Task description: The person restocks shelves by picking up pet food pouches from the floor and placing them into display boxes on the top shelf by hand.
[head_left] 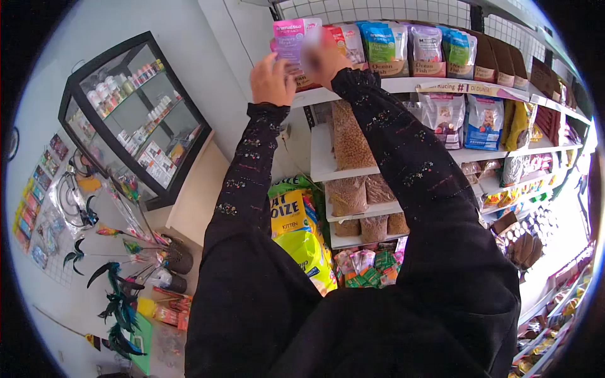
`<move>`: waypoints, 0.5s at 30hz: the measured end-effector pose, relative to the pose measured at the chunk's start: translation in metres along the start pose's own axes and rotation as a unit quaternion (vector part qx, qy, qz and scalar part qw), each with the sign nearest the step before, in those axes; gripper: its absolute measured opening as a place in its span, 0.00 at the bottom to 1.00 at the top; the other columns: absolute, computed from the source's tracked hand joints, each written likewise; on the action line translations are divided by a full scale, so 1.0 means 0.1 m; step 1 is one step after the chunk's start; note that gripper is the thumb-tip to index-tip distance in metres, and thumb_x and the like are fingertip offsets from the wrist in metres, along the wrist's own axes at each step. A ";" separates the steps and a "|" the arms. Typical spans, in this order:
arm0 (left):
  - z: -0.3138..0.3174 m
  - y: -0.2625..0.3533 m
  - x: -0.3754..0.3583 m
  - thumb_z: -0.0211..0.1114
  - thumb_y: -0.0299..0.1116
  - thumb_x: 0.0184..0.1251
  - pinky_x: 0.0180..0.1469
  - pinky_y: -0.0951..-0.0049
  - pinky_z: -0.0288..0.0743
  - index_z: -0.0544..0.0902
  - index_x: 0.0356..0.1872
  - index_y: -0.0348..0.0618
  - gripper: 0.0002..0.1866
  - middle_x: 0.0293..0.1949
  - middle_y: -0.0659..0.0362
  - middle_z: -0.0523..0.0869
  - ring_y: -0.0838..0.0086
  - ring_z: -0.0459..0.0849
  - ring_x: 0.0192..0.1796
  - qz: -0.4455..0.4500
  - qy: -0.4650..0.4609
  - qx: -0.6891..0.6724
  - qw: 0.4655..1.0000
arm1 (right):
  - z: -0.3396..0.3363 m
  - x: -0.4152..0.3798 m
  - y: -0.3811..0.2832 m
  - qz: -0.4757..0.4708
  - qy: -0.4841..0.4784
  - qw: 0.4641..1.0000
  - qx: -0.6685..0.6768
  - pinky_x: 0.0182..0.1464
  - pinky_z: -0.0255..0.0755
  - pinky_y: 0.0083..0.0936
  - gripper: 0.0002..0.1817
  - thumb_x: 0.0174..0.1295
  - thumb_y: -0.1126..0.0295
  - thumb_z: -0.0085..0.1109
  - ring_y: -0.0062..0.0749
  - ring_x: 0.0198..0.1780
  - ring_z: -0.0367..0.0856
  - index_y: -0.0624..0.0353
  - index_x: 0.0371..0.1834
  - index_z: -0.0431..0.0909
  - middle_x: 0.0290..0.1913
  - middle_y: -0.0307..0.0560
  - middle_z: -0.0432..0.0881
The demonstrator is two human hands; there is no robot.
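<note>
A pink and purple pet-food pouch (pixel 290 39) stands upright at the left end of the top shelf. My left hand (pixel 272 80) is at its lower left side, fingers bent against the pouch. At the pouch's right edge is my right hand (pixel 333 62), its fingertips smeared by blur, so its grip does not show clearly. Just right of that hand, a red pouch (pixel 335 38) is partly covered. Farther along stand blue Ocean Fish pouches (pixel 378 43) in brown display boxes (pixel 386 68).
Lower shelves (pixel 321 142) hold bagged kibble (pixel 351 142) and larger pet-food bags (pixel 484 123). A yellow kitten-food sack (pixel 291 217) stands below my left arm. At left are a glass display cabinet (pixel 142 120) and feather toys (pixel 116 302).
</note>
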State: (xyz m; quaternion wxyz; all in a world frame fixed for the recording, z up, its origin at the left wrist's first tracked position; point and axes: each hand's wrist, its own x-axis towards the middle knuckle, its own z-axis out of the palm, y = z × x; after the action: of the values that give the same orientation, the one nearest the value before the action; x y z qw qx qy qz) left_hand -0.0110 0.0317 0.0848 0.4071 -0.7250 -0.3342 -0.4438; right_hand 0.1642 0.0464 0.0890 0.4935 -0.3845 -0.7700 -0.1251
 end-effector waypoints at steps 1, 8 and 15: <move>0.00 0.05 0.00 0.64 0.37 0.45 0.55 0.56 0.58 0.69 0.52 0.46 0.28 0.61 0.50 0.61 0.53 0.62 0.58 0.050 0.018 -0.017 0.998 | -0.01 0.00 0.00 0.000 -0.005 1.000 0.007 0.40 0.70 0.38 0.16 0.45 0.77 0.52 0.51 0.40 0.76 0.57 0.41 0.68 0.34 0.56 0.78; 0.19 0.40 -0.08 0.64 0.44 0.43 0.60 0.55 0.54 0.56 0.64 0.48 0.43 0.66 0.50 0.50 0.51 0.50 0.66 0.033 -0.038 0.024 0.998 | 0.06 0.01 0.05 0.010 -0.016 1.000 -0.012 0.42 0.71 0.38 0.18 0.44 0.75 0.55 0.52 0.41 0.76 0.59 0.42 0.68 0.34 0.57 0.77; 0.33 0.43 -0.17 0.66 0.46 0.40 0.63 0.53 0.49 0.53 0.65 0.45 0.48 0.66 0.46 0.46 0.46 0.47 0.66 0.004 -0.038 -0.003 0.999 | 0.00 -0.16 -0.01 0.011 0.007 0.996 0.093 0.45 0.70 0.38 0.20 0.46 0.78 0.49 0.54 0.46 0.72 0.65 0.46 0.64 0.42 0.64 0.73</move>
State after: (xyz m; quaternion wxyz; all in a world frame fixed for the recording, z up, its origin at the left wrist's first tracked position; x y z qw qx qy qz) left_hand 0.0311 0.0401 0.0474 0.3930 -0.7441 -0.3455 -0.4154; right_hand 0.1671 0.0379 0.0754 0.5335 -0.3449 -0.7707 -0.0504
